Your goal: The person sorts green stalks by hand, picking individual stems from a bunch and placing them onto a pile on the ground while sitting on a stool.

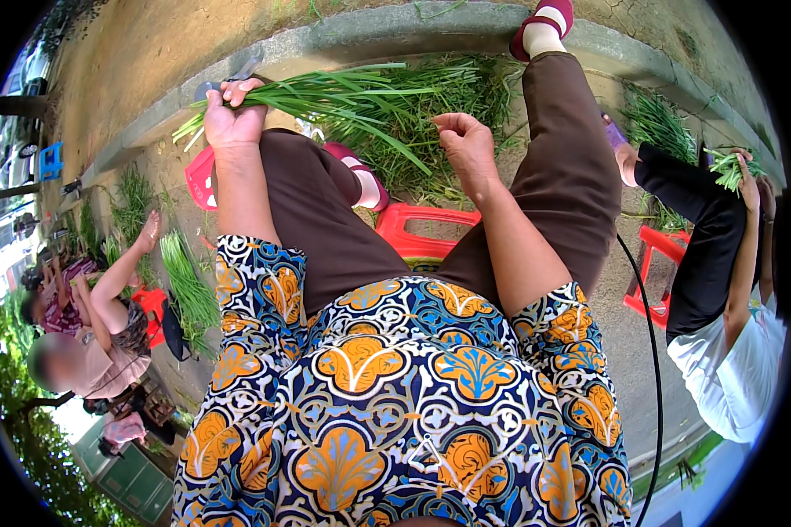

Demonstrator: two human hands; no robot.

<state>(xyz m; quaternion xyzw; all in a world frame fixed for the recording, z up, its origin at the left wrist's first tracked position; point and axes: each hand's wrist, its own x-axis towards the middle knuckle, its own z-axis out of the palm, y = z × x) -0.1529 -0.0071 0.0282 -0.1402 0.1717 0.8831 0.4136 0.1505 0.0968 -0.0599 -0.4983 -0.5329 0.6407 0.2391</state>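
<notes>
My left hand (235,116) is closed around a bunch of garlic chives (325,92). Their pale cut ends stick out to the left, and the long green leaves fan out to the right over my knee. To the right of the leaf tips is my right hand (468,154), its thumb and fingers pinched together; anything between them is too small to make out. Below and beyond both hands, a loose heap of green chives (479,92) lies on the ground between my feet.
A red plastic stool (422,227) shows between my thighs. A concrete curb (343,37) crosses beyond the heap. At right, a co-worker's hand (749,180) holds green stalks near another red stool (650,272). More chives (189,281) lie at left near seated people. A black cable (655,369) hangs at my right.
</notes>
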